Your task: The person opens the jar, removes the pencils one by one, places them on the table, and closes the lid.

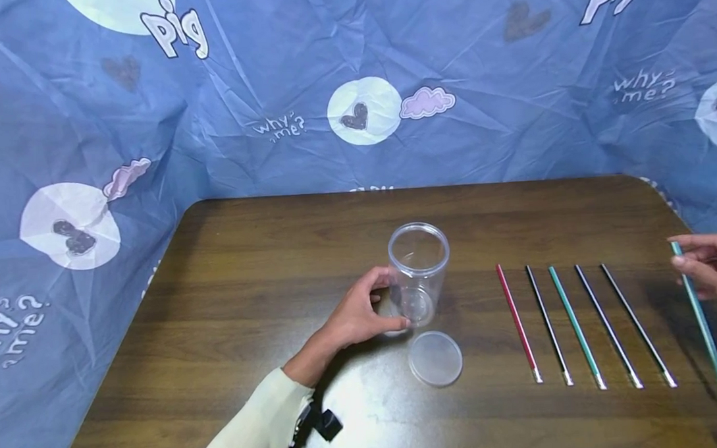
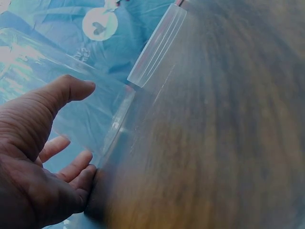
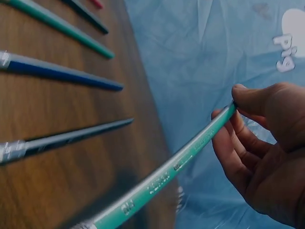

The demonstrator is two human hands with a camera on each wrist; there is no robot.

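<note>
A clear plastic jar (image 1: pixel 427 284) stands upright and uncapped near the middle of the table. My left hand (image 1: pixel 357 311) holds it low on its left side, thumb at the front and fingers curled behind. Just in front of the jar lies a round translucent lid (image 1: pixel 436 358). At the far right, my right hand (image 1: pixel 711 264) pinches a green pencil (image 1: pixel 702 324) near its upper end, between thumb and fingers. The right wrist view shows printed marks on this pencil (image 3: pixel 162 177); its silver-banded end points down toward the table.
Several pencils lie in a spaced row right of the jar: a red pencil (image 1: pixel 519 324), another green pencil (image 1: pixel 577 328), a dark blue pencil (image 1: pixel 608 327) and dark ones, silver ends toward me. A blue printed cloth (image 1: pixel 258 76) hangs behind the wooden table (image 1: pixel 247 267).
</note>
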